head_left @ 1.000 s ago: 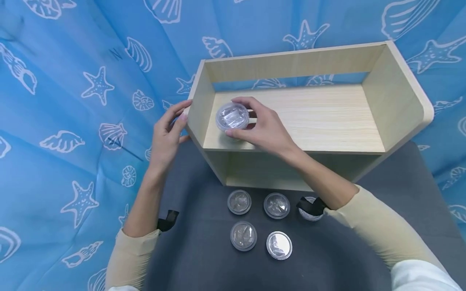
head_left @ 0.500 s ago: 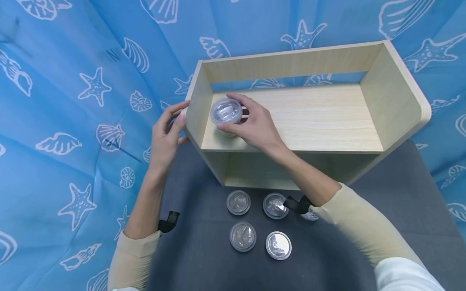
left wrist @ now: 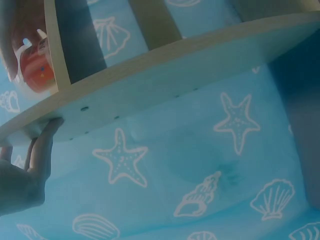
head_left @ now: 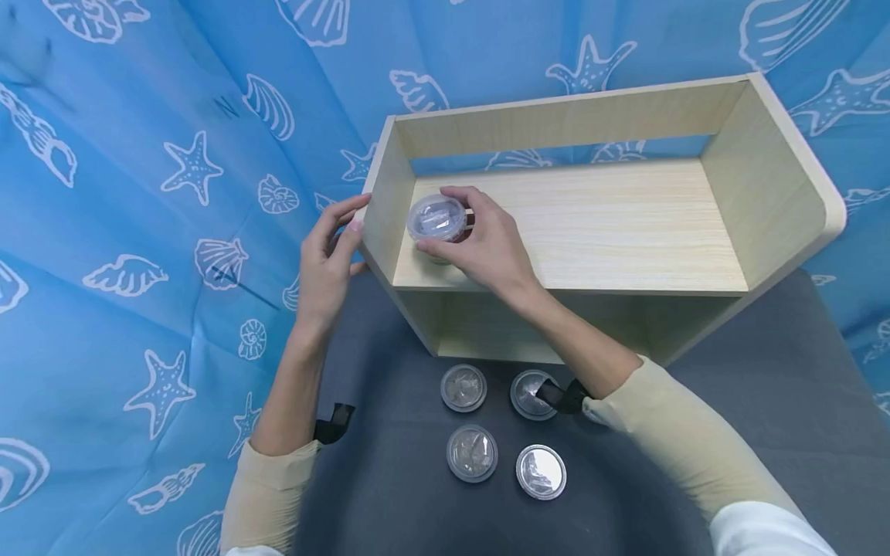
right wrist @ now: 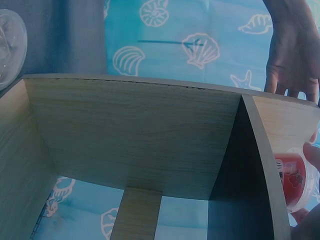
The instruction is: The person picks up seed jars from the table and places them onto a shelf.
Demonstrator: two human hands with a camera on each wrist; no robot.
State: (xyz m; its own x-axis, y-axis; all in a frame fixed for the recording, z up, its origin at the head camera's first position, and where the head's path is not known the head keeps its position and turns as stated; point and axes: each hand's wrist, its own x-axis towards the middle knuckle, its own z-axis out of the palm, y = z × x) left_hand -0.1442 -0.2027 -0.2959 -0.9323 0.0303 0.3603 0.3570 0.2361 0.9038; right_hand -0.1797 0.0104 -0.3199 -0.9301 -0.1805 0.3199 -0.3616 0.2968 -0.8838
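Observation:
My right hand (head_left: 490, 251) holds a small round plastic tub (head_left: 436, 218) by its sides, thumb in front and fingers behind. The tub stands at the left end of the upper shelf board (head_left: 591, 224), its clear lid facing up. In the right wrist view the tub (right wrist: 294, 181) shows red through its wall, with a dark print. The left hand (head_left: 327, 262) rests its fingertips against the outer face of the shelf unit's left side panel (head_left: 385, 201). From the left wrist view, the fingers (left wrist: 44, 145) touch that panel from outside.
Several more clear-lidded tubs lie on the dark grey tabletop before the shelf: back left (head_left: 463, 388), back right (head_left: 531, 394) partly behind the wrist strap, front left (head_left: 472, 453), front right (head_left: 541, 472). A blue shell-patterned curtain (head_left: 174, 309) hangs behind and to the left.
My right hand has shifted the tub slightly left and lowered it toward the board. The right forearm moved left and now covers the rightmost tub on the table. The left hand stays at the panel.

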